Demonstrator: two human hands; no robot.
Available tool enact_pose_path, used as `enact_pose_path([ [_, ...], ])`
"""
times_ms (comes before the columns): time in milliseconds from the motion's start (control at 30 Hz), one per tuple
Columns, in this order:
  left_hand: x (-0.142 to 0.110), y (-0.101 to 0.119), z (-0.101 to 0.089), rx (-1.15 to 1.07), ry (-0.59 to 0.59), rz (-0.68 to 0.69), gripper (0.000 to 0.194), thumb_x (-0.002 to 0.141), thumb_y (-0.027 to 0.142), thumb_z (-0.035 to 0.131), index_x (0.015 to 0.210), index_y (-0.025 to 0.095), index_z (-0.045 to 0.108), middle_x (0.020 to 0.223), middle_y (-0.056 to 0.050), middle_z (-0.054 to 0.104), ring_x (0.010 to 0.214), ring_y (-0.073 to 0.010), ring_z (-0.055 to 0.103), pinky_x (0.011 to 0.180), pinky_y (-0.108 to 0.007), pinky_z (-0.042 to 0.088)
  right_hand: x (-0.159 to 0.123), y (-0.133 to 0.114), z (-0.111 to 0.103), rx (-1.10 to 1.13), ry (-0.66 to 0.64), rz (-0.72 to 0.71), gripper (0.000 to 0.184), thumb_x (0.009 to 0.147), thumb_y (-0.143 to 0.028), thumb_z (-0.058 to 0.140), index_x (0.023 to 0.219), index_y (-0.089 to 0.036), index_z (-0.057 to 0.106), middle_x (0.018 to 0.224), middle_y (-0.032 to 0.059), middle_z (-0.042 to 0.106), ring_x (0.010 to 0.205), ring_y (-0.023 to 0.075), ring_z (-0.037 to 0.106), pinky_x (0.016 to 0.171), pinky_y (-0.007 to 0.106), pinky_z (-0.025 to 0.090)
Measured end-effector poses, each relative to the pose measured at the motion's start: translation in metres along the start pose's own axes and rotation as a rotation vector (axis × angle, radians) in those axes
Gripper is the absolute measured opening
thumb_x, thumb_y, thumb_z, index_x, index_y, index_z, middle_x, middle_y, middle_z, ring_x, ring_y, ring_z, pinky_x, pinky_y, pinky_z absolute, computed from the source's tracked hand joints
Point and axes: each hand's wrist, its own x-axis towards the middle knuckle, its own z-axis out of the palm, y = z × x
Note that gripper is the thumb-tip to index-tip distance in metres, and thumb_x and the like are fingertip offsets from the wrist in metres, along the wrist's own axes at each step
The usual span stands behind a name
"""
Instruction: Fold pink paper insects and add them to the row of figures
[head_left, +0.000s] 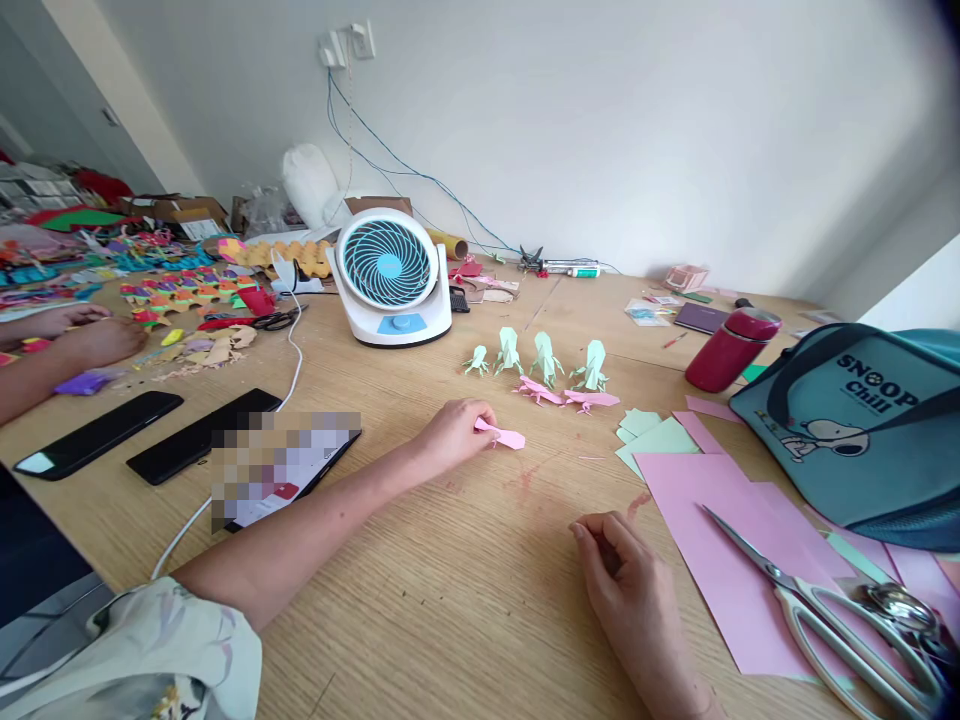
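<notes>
My left hand, stretched out over the table, pinches a pink folded paper figure at its narrow end. Beyond it stand two finished pink paper figures and a row of several pale green paper figures with thin legs. My right hand rests on the wood, fingers curled into a loose fist with nothing showing in them. Just right of that hand lie a large pink paper sheet and a pair of scissors with pale handles. Smaller green paper pieces lie above the sheet.
A white fan stands at the back. Phones and a tablet with a white cable lie left. A red flask and teal bag stand right. Another person's hands are among paper crafts at far left.
</notes>
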Motion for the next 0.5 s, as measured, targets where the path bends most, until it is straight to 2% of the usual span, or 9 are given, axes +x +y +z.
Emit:
enact_pose_path([
  [67, 0.005, -0.011, -0.003, -0.007, -0.012, -0.026, 0.017, 0.079, 0.029, 0.069, 0.091, 0.016, 0.068, 0.082, -0.002, 0.072, 0.073, -0.0165, 0.066, 0.063, -0.024, 0.047, 0.000, 0.000, 0.000, -0.002, -0.009, 0.005, 0.026, 0.096, -0.036, 0.049, 0.077, -0.022, 0.059, 0.072, 0.0007, 0.059, 0.060, 0.0152, 0.053, 0.055, 0.025, 0.039],
  [200, 0.004, -0.017, -0.006, 0.042, -0.001, 0.009, 0.032, 0.072, 0.032, 0.078, 0.099, 0.016, 0.067, 0.101, -0.005, 0.071, 0.085, -0.0185, 0.066, 0.073, -0.026, 0.049, 0.000, 0.002, 0.001, -0.005, -0.024, 0.009, 0.026, 0.096, -0.037, 0.048, 0.078, -0.022, 0.060, 0.073, 0.0012, 0.060, 0.061, 0.0160, 0.054, 0.055, 0.026, 0.039],
  [267, 0.001, -0.014, -0.006, 0.095, 0.000, 0.059, 0.031, 0.072, 0.028, 0.079, 0.099, 0.017, 0.068, 0.107, -0.006, 0.069, 0.097, -0.0212, 0.063, 0.082, -0.029, 0.047, 0.000, 0.002, 0.001, -0.006, -0.026, 0.015, 0.026, 0.097, -0.037, 0.048, 0.079, -0.022, 0.060, 0.074, 0.0011, 0.060, 0.061, 0.0158, 0.054, 0.056, 0.026, 0.039],
  [333, -0.002, -0.011, -0.006, 0.151, -0.005, 0.107, 0.026, 0.074, 0.026, 0.078, 0.097, 0.019, 0.070, 0.105, -0.006, 0.068, 0.104, -0.0236, 0.059, 0.089, -0.032, 0.044, 0.000, 0.001, 0.001, -0.004, -0.028, 0.022, 0.026, 0.097, -0.038, 0.048, 0.079, -0.022, 0.060, 0.074, 0.0008, 0.060, 0.061, 0.0156, 0.053, 0.056, 0.026, 0.039],
  [500, -0.007, -0.004, -0.006, 0.252, -0.005, 0.130, 0.015, 0.083, 0.029, 0.071, 0.092, 0.018, 0.074, 0.095, -0.009, 0.066, 0.098, -0.0262, 0.055, 0.086, -0.036, 0.043, 0.001, 0.001, 0.000, -0.014, -0.021, 0.009, 0.027, 0.096, -0.038, 0.048, 0.077, -0.023, 0.058, 0.072, 0.0003, 0.060, 0.059, 0.0155, 0.053, 0.055, 0.026, 0.040],
])
